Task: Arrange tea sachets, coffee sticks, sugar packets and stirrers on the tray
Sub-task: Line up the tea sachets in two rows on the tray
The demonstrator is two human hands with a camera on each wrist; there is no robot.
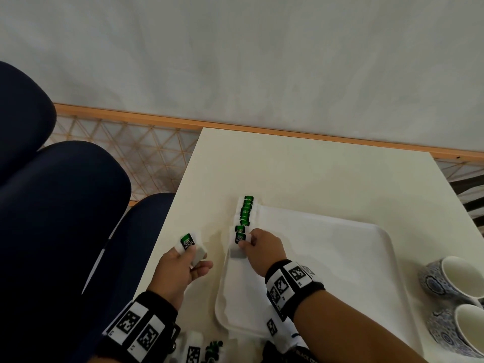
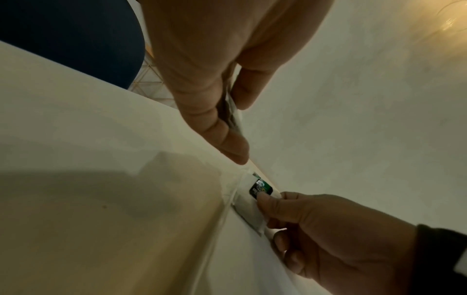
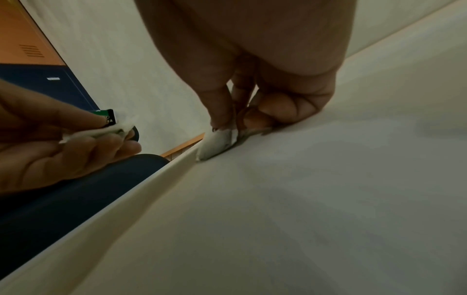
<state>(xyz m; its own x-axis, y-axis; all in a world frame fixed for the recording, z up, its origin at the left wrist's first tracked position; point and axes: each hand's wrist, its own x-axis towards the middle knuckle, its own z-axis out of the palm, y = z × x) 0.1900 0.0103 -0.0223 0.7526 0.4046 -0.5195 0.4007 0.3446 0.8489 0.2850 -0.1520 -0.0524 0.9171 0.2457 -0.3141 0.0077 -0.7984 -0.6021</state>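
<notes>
Two hands are working at a pale worktop [image 1: 314, 174], each with its grip closed on one tea sachet. Roughly eight more sachets are lying in an overlapping row [image 1: 245, 213] along the left rim of a white tray [image 1: 340, 258]; the exact count is hard to tell. The right hand [image 1: 263, 248] is pinching a sachet [image 1: 239, 243] between thumb and fingertips, pressing it down at the near end of that row, just inside the tray's rim. The left hand [image 1: 183, 271] is hovering over the worktop just left of the tray, thumb and curled fingers gripping the second sachet [image 1: 192, 247], which is sticking up beyond the fingertips. Each sachet is showing as a small white paper packet with a green and black label reading green tea. Two blue-patterned cups [image 1: 450, 297] are standing on the worktop to the right of the tray. Both wrists are wearing black bands with square black-and-white markers.
</notes>
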